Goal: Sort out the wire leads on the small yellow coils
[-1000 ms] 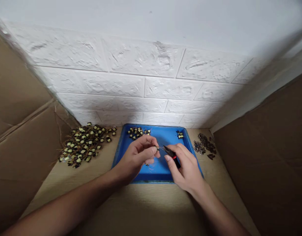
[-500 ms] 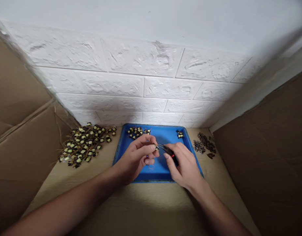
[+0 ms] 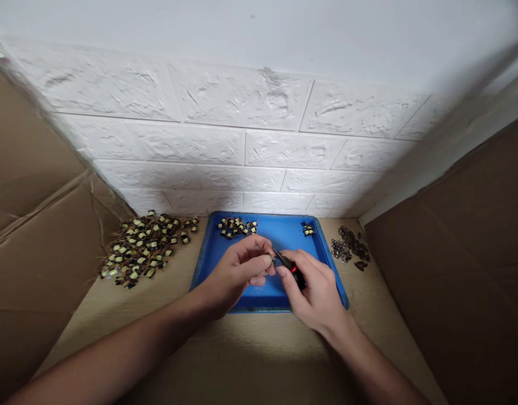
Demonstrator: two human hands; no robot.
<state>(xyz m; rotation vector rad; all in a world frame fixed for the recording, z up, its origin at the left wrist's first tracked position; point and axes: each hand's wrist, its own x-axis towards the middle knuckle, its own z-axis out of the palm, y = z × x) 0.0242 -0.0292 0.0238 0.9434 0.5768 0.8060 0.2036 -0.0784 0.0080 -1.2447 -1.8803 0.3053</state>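
Over the blue tray point(image 3: 259, 307), my left hand point(image 3: 246, 264) pinches a small wire-wound coil point(image 3: 272, 259), mostly hidden by the thumb and fingers. My right hand point(image 3: 313, 281) is wrapped around pliers point(image 3: 293, 270) with black and red handles. Their narrow dark jaws reach right up to the coil, close to my left fingertips. Whether the jaws grip a wire is too small to tell. Behind my left hand, a group of yellow-and-black coils point(image 3: 237, 226) lies in the tray's far left corner. A few more coils point(image 3: 307, 229) sit in its far right corner.
A large heap of similar coils point(image 3: 140, 244) with thin brownish leads covers the table's left side. Small dark and shiny metal pieces point(image 3: 350, 247) lie right of the tray. Cardboard walls point(image 3: 461, 242) flank both sides, and a white brick-patterned wall point(image 3: 267, 149) stands behind.
The plier jaws have come closer to the coil, and my two hands are nearer each other. Thin wires that stretched between coil and jaws no longer show clearly.
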